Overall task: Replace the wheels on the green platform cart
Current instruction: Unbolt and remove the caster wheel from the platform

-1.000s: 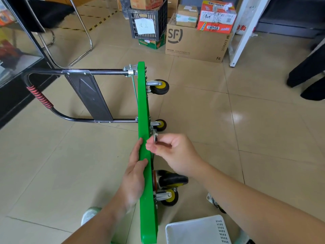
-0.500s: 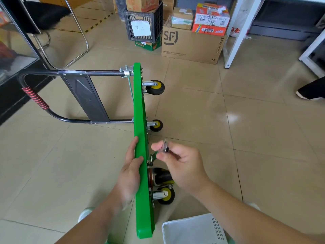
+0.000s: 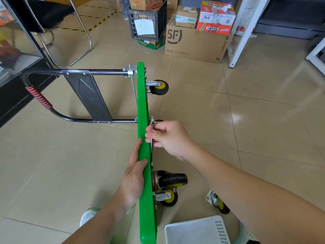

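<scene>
Cart (image 3: 144,106) stands on edge on the floor (image 3: 228,120), wheels (image 3: 159,87) facing right. Right hand (image 3: 168,138), grip clamped on a small metal piece (image 3: 152,123), has come back from mid-air to the underside. Left hand (image 3: 134,175) steadies it flat-fingered, grip apart. Fastening probably resumes.

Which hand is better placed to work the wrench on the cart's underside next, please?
The right, probably: the right hand grips the wrench against the wheel side of the green deck, while the left hand steadies the upended deck from the other side.
</scene>
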`<state>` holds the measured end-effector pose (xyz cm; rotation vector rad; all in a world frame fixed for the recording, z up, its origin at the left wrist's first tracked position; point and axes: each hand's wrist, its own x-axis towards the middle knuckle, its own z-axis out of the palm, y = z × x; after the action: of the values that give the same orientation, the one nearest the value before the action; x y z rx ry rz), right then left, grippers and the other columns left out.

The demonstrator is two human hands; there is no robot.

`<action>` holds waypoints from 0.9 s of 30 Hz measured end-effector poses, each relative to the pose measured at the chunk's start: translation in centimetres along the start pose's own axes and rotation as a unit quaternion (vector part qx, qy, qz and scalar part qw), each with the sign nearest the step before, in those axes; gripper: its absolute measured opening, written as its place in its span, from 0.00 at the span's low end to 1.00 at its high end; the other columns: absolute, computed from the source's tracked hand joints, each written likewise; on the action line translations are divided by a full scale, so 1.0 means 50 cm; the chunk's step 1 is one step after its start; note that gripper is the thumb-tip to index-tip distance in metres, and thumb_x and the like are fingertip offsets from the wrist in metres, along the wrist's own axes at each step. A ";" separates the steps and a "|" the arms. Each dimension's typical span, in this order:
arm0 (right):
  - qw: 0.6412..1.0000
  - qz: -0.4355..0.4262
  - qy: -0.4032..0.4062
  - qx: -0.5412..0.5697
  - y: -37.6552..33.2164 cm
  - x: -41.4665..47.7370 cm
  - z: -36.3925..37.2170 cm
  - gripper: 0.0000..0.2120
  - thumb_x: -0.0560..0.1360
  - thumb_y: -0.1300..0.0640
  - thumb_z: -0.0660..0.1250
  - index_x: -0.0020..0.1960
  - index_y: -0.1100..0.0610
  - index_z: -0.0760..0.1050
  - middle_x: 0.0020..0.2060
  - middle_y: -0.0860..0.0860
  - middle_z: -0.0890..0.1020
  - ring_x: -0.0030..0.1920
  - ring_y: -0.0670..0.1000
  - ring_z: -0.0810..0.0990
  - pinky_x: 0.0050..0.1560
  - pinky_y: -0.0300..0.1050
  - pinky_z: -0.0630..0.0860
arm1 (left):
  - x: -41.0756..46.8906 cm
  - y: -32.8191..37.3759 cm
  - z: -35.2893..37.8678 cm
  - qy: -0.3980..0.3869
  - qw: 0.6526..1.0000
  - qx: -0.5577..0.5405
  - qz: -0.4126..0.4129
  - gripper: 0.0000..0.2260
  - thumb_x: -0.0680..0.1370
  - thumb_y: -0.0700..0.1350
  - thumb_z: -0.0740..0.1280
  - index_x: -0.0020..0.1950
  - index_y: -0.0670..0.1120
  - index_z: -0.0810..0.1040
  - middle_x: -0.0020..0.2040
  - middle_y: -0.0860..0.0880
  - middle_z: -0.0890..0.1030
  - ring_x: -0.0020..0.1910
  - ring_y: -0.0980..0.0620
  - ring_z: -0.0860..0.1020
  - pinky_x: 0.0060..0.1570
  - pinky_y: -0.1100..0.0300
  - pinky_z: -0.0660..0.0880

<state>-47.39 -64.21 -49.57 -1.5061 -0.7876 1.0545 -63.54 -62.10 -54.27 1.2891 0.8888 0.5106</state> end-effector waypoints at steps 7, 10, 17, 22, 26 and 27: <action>1.000 -0.006 -0.002 -0.009 -0.003 -0.014 0.004 0.07 0.80 0.59 0.70 0.48 0.47 0.83 0.44 0.46 0.88 0.49 0.45 0.87 0.48 0.38 0.83 | 0.000 0.001 0.001 -0.006 1.000 -0.002 0.002 0.27 0.73 0.49 0.58 0.70 0.71 0.66 0.77 0.54 0.70 0.77 0.46 0.68 0.78 0.40 0.61; 0.998 -0.047 -0.013 -0.046 0.001 -0.051 0.007 0.08 0.78 0.56 0.72 0.48 0.42 0.85 0.50 0.44 0.87 0.55 0.45 0.85 0.60 0.46 0.81 | 0.001 0.002 -0.001 -0.012 1.000 0.020 0.015 0.30 0.75 0.48 0.57 0.77 0.66 0.63 0.77 0.55 0.69 0.77 0.51 0.68 0.78 0.44 0.61; 0.991 -0.125 -0.025 -0.051 0.063 -0.188 0.032 0.13 0.73 0.54 0.68 0.54 0.42 0.85 0.54 0.43 0.86 0.59 0.44 0.83 0.61 0.46 0.80 | -0.004 0.000 0.001 -0.010 1.000 0.016 0.014 0.26 0.80 0.43 0.58 0.77 0.61 0.63 0.75 0.43 0.72 0.72 0.43 0.72 0.76 0.48 0.64; 0.973 -0.220 0.050 -0.056 0.117 -0.231 0.044 0.12 0.76 0.63 0.65 0.53 0.62 0.85 0.55 0.53 0.86 0.64 0.49 0.82 0.57 0.61 0.82 | 0.000 -0.007 -0.001 -0.008 1.000 0.016 0.010 0.27 0.85 0.35 0.54 0.77 0.62 0.64 0.76 0.44 0.72 0.75 0.38 0.68 0.77 0.41 0.61; 0.967 -0.227 0.110 -0.023 0.086 -0.222 0.027 0.13 0.74 0.70 0.69 0.55 0.59 0.85 0.53 0.50 0.87 0.58 0.48 0.85 0.56 0.44 0.82 | 0.001 -0.007 -0.004 -0.002 1.000 0.017 0.009 0.27 0.85 0.37 0.55 0.73 0.68 0.64 0.76 0.51 0.72 0.74 0.47 0.71 0.77 0.43 0.63; 0.966 -0.226 0.125 -0.030 0.071 -0.214 0.020 0.12 0.74 0.69 0.70 0.55 0.59 0.85 0.52 0.49 0.87 0.56 0.46 0.85 0.57 0.41 0.81 | 0.002 -0.007 -0.004 -0.004 1.000 0.012 0.006 0.27 0.85 0.38 0.55 0.73 0.69 0.64 0.76 0.50 0.72 0.74 0.45 0.71 0.77 0.41 0.63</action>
<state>-52.65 -74.12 -50.90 -1.3862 -0.9308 0.4948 -63.70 -62.02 -54.64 1.3179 0.8844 0.5055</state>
